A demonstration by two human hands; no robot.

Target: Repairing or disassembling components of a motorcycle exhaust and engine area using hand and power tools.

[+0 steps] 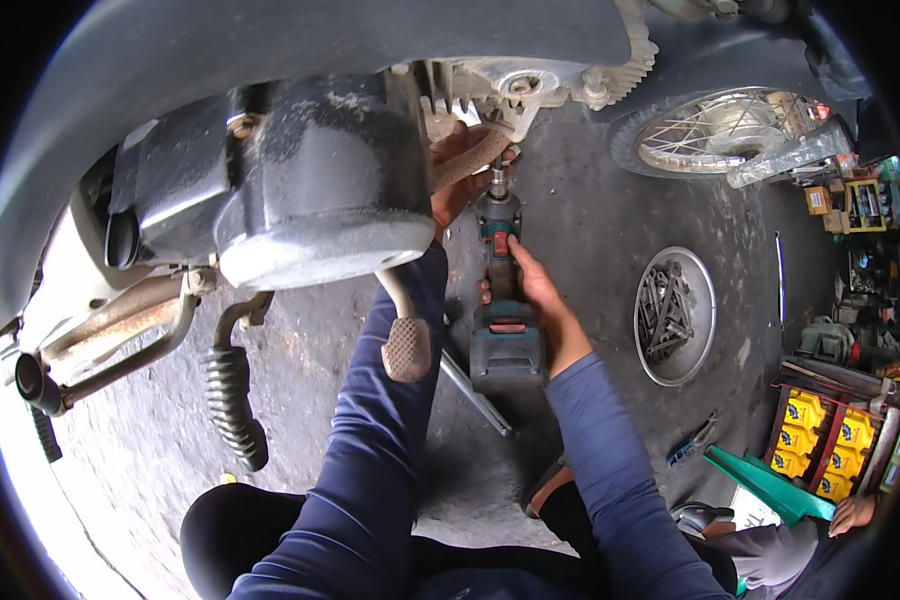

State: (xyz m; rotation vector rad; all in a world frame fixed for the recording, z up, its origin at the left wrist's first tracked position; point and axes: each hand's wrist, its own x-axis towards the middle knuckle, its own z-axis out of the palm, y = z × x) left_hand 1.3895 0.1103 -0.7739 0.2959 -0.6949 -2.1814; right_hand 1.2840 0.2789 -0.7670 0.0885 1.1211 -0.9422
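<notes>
My right hand [542,285] grips a teal-and-black cordless ratchet wrench [500,285], its battery end toward me. The socket [498,178] at the tool's far end points up under the motorcycle, close to a brownish metal arm [475,160]. My left hand [450,205] reaches behind that arm, its fingers curled near the socket and partly hidden. What its fingers hold is not visible. Above my left forearm hangs the dark engine case [320,180] with a pale lower rim. A worn pedal [407,350] sticks down in front of my left sleeve.
A ribbed rubber footrest [236,410] hangs at left. On the floor at right stands a metal bowl [712,335] of wrenches. A spoked wheel [720,135] lies farther off. A metal bar [475,390] lies beneath the tool. At lower right, another person's hand [852,514] is beside a green panel [770,483].
</notes>
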